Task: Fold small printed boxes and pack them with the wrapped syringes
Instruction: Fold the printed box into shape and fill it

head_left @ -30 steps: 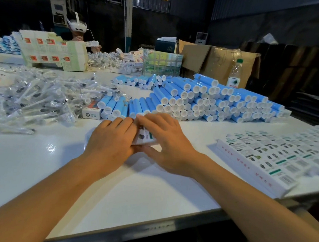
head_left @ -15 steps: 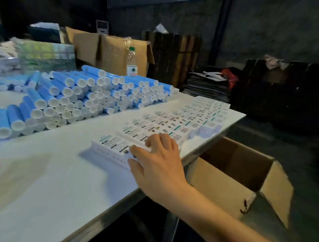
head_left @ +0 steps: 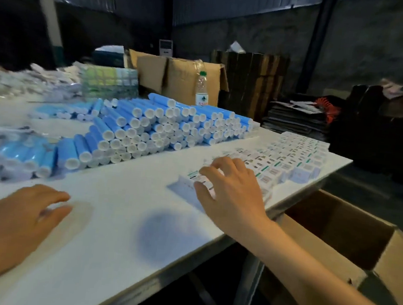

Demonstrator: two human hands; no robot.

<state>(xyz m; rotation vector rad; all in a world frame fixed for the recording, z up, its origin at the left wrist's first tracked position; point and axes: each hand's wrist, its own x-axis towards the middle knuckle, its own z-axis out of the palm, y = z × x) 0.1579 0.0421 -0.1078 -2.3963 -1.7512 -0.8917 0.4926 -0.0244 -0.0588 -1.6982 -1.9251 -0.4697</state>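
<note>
We judge the job well under way but far from over. Along the right side of the white counter (head_left: pixel 114 230) a long block of printed boxes (head_left: pixel 291 158) lies in tidy rows — whether they are filled or only folded we cannot tell. Our right hand (head_left: pixel 231 192) is spread over the near end of that block, fingers bent and splayed, tips touching the nearest box; it may be pinching one, but blur hides any grip. Our left hand (head_left: pixel 14 220) hovers low over the bare counter, fingers loosely bent, holding nothing, well apart from the right.

What is left looks large: a broad stack of blue tubes (head_left: pixel 158 128) fills the middle of the counter, and a blurred heap of clear-wrapped syringes (head_left: pixel 3 130) lies at the far left — none near the hands. An open cardboard carton (head_left: pixel 334 243) beside the counter shows nothing inside from here.
</note>
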